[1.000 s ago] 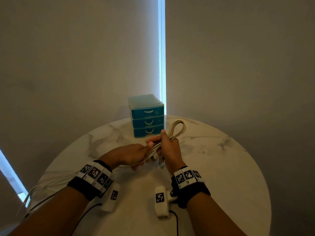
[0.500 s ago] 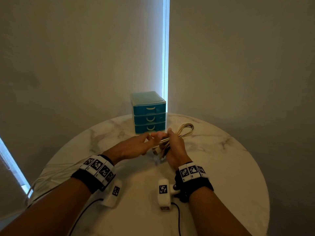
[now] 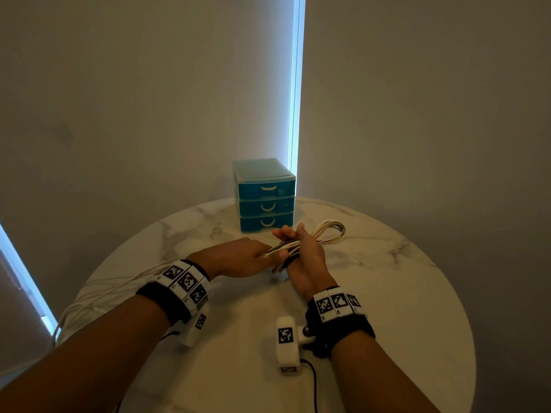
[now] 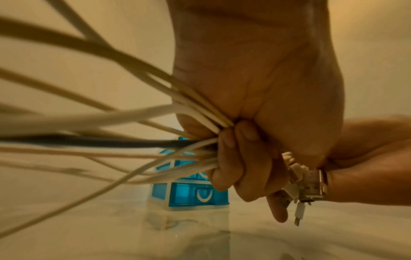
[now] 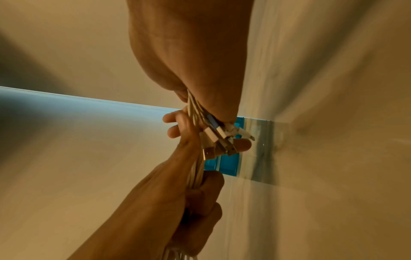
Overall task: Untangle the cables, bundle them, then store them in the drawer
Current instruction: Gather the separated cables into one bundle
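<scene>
A bundle of white cables with one dark one is held over the table in front of the blue drawer unit. My right hand grips the folded bundle, whose loop sticks out to the right. My left hand grips the same cables just to its left, fingers curled round them. The plug ends hang between the two hands, also seen as USB plugs in the left wrist view. All three drawers are closed.
The round marble table carries the drawer unit at its far edge, against the wall. Loose cable lengths trail from my left hand across the table and over its left edge. A bright window strip runs up behind the unit.
My left hand's fingers, stretched out half a second ago, have closed round the cables beside my right hand. The loop has swung lower and to the right.
</scene>
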The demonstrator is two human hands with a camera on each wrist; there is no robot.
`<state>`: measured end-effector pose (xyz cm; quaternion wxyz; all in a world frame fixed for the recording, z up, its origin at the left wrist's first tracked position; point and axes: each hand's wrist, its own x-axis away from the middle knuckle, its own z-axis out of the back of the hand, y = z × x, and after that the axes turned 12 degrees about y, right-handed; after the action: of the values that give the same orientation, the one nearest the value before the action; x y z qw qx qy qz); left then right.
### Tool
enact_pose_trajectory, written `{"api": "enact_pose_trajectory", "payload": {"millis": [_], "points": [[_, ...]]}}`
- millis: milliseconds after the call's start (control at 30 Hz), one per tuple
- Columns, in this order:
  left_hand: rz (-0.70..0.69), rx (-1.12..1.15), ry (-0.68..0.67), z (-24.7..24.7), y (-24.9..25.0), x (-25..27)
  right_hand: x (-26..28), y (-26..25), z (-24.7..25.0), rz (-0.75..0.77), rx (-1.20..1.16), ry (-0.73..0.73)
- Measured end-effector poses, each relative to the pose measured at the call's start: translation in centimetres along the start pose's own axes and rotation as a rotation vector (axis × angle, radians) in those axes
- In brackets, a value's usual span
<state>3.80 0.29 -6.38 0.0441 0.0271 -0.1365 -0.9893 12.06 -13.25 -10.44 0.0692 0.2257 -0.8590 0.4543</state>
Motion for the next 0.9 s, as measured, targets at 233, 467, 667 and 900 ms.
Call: {"api": "enact_pose_trajectory", "payload": {"millis": [233,467,667,900], "points": [[-0.030,-0.042,-0.079,0.3,0.5,-0.3,0.0,0.3,0.0,-0.061,-0.042,-0.033],[-0.022,-0.031,-0.171,0.2,-0.5,-0.7,0.5,0.6,-0.1,-0.078,-0.141,-0.147],[0.039,0.073,-0.217,-0.4,-0.8,-0.5,1.7,0.4,-0.5,-0.035,-0.102,-0.202],[0.064,0.078,-0.304,-0.2,-1.1,-0.9,1.6,0.4,-1.1,-0.001,-0.078,-0.066]]}}
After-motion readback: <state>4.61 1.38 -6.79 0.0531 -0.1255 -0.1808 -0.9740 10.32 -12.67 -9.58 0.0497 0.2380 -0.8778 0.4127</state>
